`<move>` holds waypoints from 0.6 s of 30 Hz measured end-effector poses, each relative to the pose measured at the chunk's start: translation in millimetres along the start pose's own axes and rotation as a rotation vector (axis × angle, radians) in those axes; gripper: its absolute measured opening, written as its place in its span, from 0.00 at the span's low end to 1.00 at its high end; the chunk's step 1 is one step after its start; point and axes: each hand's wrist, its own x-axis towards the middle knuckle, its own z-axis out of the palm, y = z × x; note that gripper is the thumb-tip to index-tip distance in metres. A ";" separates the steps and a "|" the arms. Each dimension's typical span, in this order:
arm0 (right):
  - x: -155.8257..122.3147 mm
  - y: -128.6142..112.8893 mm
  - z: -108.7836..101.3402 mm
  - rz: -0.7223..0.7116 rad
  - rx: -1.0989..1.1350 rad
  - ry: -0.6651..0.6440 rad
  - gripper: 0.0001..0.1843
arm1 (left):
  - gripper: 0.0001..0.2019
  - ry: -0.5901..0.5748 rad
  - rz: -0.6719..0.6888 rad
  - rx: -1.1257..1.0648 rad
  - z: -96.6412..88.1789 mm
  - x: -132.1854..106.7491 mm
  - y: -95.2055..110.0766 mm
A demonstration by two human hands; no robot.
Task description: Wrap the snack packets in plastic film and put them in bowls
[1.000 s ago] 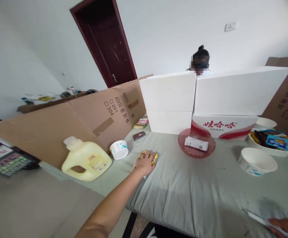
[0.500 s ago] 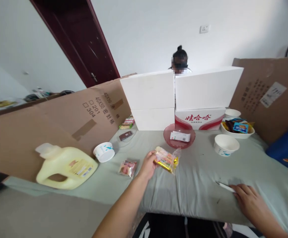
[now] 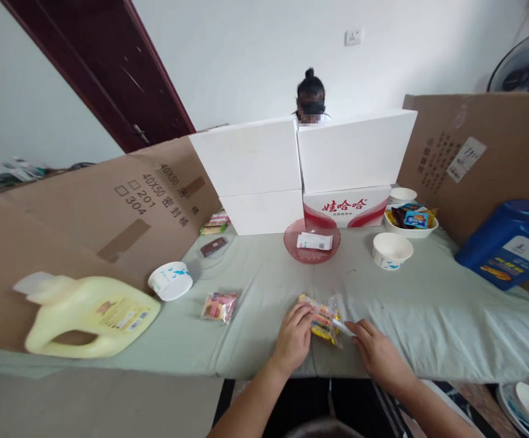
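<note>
A clear snack packet with yellow and orange contents [image 3: 323, 313] lies near the table's front edge. My left hand [image 3: 293, 336] rests on its left end, fingers curled over it. My right hand [image 3: 374, 348] touches its right end and pinches a thin white stick-like thing [image 3: 343, 328] against the wrapper. A second small packet with pink contents [image 3: 219, 305] lies apart to the left.
The table has a grey-green cloth [image 3: 428, 316]. A yellow jug [image 3: 86, 315] lies at left beside a paper cup [image 3: 170, 280]. A pink dish [image 3: 312, 241], white bowls [image 3: 392, 250], a blue jug [image 3: 507, 244], white boxes [image 3: 301, 164] and cardboard screens [image 3: 109, 207] stand behind. A person sits beyond the boxes.
My left hand picked up the yellow packet from the left and brought it to the front middle. My right hand moved in from the right with the white stick to meet it.
</note>
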 end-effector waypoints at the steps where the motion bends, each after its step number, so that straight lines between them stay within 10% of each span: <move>1: 3.0 -5.5 4.1 -0.007 0.003 -0.001 0.22 | 0.21 -0.009 0.012 -0.004 -1.8 -0.6 0.7; 12: 13.3 -18.7 13.8 -0.012 -0.025 -0.048 0.21 | 0.56 -0.305 0.002 0.087 -5.7 34.8 13.2; 14: 13.0 -17.9 12.7 -0.019 -0.042 -0.072 0.22 | 0.52 -0.385 -0.005 0.035 -6.3 48.8 13.5; 18: 9.7 -14.3 -2.5 -0.068 -0.066 -0.084 0.24 | 0.12 -0.430 -0.025 -0.150 -10.3 56.8 9.8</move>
